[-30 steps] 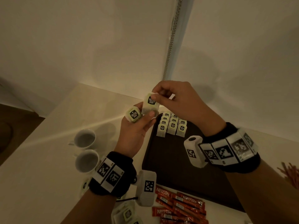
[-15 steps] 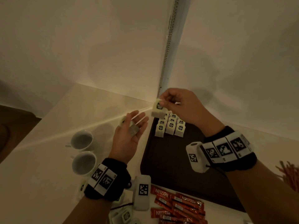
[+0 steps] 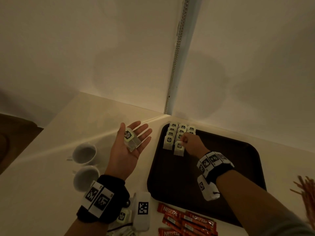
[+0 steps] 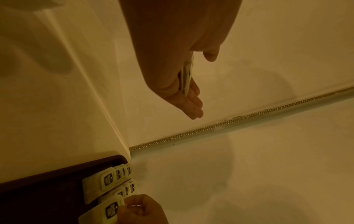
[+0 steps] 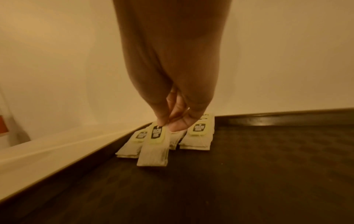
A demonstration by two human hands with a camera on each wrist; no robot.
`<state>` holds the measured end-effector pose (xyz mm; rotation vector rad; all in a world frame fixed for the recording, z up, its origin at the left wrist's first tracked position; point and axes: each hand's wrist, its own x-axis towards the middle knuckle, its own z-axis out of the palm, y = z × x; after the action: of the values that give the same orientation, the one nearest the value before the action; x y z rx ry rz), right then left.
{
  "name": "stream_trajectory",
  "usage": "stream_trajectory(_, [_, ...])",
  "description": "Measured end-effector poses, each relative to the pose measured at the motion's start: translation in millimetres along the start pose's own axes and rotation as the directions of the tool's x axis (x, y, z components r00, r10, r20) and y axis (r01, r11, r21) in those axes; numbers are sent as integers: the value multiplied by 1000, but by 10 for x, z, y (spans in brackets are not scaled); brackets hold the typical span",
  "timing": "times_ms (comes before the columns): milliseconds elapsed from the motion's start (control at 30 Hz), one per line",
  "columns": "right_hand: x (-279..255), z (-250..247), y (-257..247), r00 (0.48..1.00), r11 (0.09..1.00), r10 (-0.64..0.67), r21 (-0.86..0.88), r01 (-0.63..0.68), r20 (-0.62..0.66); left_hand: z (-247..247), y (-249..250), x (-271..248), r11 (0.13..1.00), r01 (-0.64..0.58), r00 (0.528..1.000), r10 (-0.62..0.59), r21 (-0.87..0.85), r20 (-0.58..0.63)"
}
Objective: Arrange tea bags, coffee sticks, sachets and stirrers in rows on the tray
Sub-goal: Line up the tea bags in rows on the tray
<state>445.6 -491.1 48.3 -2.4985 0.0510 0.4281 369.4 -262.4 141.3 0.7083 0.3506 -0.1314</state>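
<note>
On the left of the table [image 3: 42, 167], the head view showed two white cups [image 3: 84, 153] side by side. Just right of them the left hand [image 3: 127, 147] lay palm up above the table, fingers straight and spread, with a spare tea bag [image 3: 131, 139] lying loose across the palm. The left wrist view showed that bag only edge-on between palm and fingers. Near the left wrist, at the bottom edge, more loose tea bags [image 3: 123, 217] lay on the table, and beside them a pile of red coffee sticks [image 3: 185, 220].

Further right sat the dark tray [image 3: 221, 167], with rows of tea bags [image 3: 172, 132] packed in its far left corner. The right hand [image 3: 191, 143] reached down over the middle row, its fingers [image 5: 178, 124] pinching the paper tag of one tea bag [image 5: 154, 154] whose pouch lay flat on the tray, at the near end of that row. Only the right wrist view made this pinch plain, thumb and fingertips closed on the tag's top edge; the head view showed just a curled fist beside the bag. At the far right edge of the table lay a bundle of thin stirrers [image 3: 306, 196].
</note>
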Motion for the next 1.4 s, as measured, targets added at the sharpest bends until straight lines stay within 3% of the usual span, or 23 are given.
stream_trajectory(300, [208, 79, 44, 997, 999, 47, 29, -45, -62, -9, 3, 9, 1000, 21, 999, -22, 21, 39])
stream_trajectory(467, [198, 20, -77, 988, 998, 44, 43, -38, -147, 5, 4, 28, 987, 103, 987, -117, 126, 106])
stream_trajectory(533, [117, -88, -311, 971, 990, -57, 113, 85, -233, 11, 3, 56, 968, 134, 976, -166, 213, 140])
stream_trajectory(600, [-65, -263, -651, 934, 925, -218, 246, 290, -283, 49, 2, 81, 945, 141, 966, -196, 297, 166])
stream_trajectory(700, [-431, -539, -1137, 843, 794, -508, 283, 538, -178, 146, 4, 90, 913, 93, 967, -178, 398, 182])
stream_trajectory(767, [-588, -646, -1322, 786, 751, -609, 239, 615, -110, 230, 19, 75, 897, 21, 969, -127, 441, 213])
stream_trajectory(867, [-703, -787, -1482, 733, 719, -662, 144, 680, -160, 284, 40, 64, 899, -109, 955, -23, 424, 296])
stream_trajectory(933, [-778, -930, -1570, 695, 700, -691, 61, 712, -199, 272, 32, 69, 888, -257, 920, 104, 380, 378])
stream_trajectory(1000, [-854, -1091, -1653, 680, 697, -703, -10, 717, -209, 245, 18, 59, 824, -414, 875, 242, 387, 420])
stream_trajectory(1067, [-914, -1214, -1719, 680, 708, -702, -105, 698, -214, 259, 7, 25, 769, -485, 858, 324, 417, 399])
stream_trajectory(1200, [-1012, -1303, -1823, 659, 679, -731, -295, 673, -180, 363, -14, -64, 762, -503, 847, 342, 408, 406])
stream_trajectory(1400, [-1114, -1354, -1888, 648, 648, -740, -447, 616, -179, 413, -54, -118, 843, -432, 833, 236, 321, 501])
